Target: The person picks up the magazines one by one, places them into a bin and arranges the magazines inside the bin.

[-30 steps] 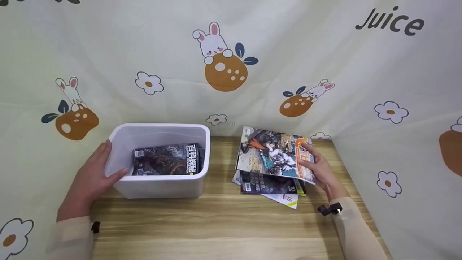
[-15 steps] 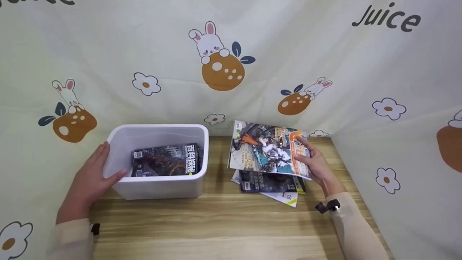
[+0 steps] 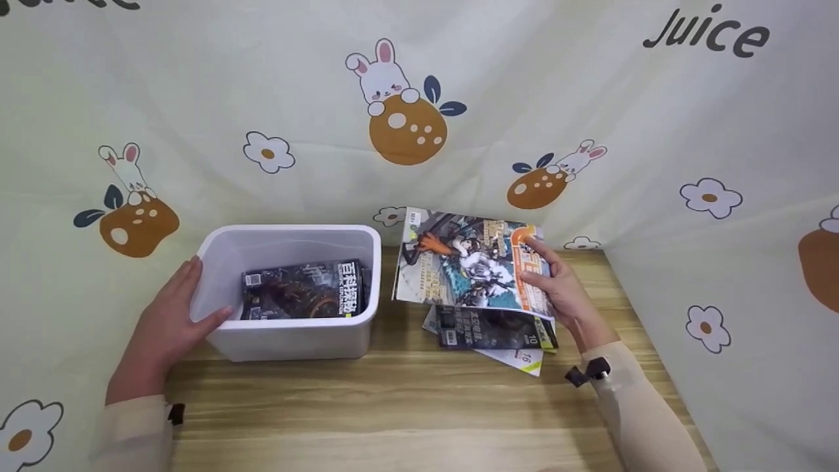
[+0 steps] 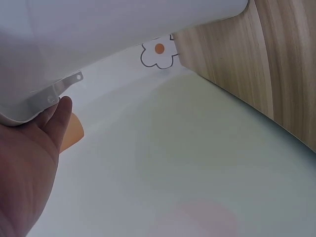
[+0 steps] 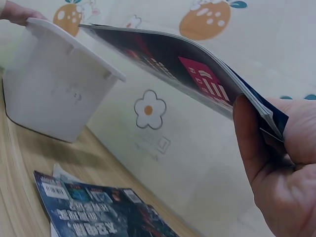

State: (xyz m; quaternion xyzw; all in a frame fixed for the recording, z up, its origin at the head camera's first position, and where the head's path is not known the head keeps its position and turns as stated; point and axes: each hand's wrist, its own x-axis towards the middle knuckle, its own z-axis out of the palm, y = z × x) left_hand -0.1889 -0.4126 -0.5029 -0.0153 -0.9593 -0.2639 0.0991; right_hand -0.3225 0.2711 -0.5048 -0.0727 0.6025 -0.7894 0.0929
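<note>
My right hand point(image 3: 567, 288) grips a colourful magazine point(image 3: 472, 269) by its right edge, thumb on top. The right wrist view shows this magazine point(image 5: 177, 64) raised off the table, its dark underside facing the camera. Below it lie more magazines point(image 3: 498, 331) in a loose pile, partly covered by the held one. At the left, my left hand point(image 3: 164, 321) holds the rim of a white plastic bin point(image 3: 295, 341), thumb over the edge; in the left wrist view its fingers point(image 4: 60, 118) reach under the rim. Dark-covered magazines point(image 3: 301, 292) lie inside the bin.
The wood-grain table point(image 3: 393, 413) extends in front of the bin and the pile. A pale cloth point(image 3: 314, 190) printed with rabbits, oranges and flowers hangs behind and along both sides.
My right hand has moved the held magazine left and upward in view, toward the bin, baring more of the pile beneath. The left hand and the bin stay in place.
</note>
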